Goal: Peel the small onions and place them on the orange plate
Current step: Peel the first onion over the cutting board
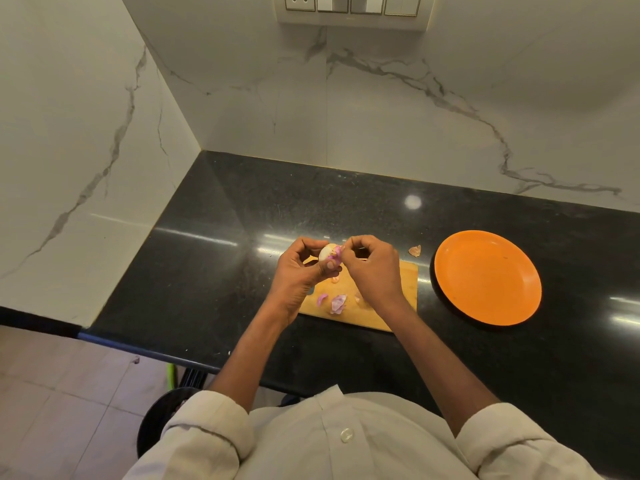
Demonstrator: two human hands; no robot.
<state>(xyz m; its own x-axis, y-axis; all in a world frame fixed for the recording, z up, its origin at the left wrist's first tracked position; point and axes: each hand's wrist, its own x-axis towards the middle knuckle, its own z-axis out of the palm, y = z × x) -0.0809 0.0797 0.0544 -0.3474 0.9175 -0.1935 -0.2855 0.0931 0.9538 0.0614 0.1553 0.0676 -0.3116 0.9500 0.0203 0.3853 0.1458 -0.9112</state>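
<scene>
My left hand [300, 268] grips a small onion [325, 252], pale where its skin is off, above the far left part of a wooden cutting board [408, 278]. My right hand [372, 268] pinches a strip of purple skin [336, 254] that hangs from the onion's right side. Loose purple peels [337, 303] lie on the board below my hands. The orange plate [486, 277] sits to the right of the board, with nothing on it.
A brown scrap of onion skin [415, 251] lies on the black granite counter [242, 220] between board and plate. Marble walls close the counter at the back and left. The counter's front edge runs near my body, with tiled floor to the left.
</scene>
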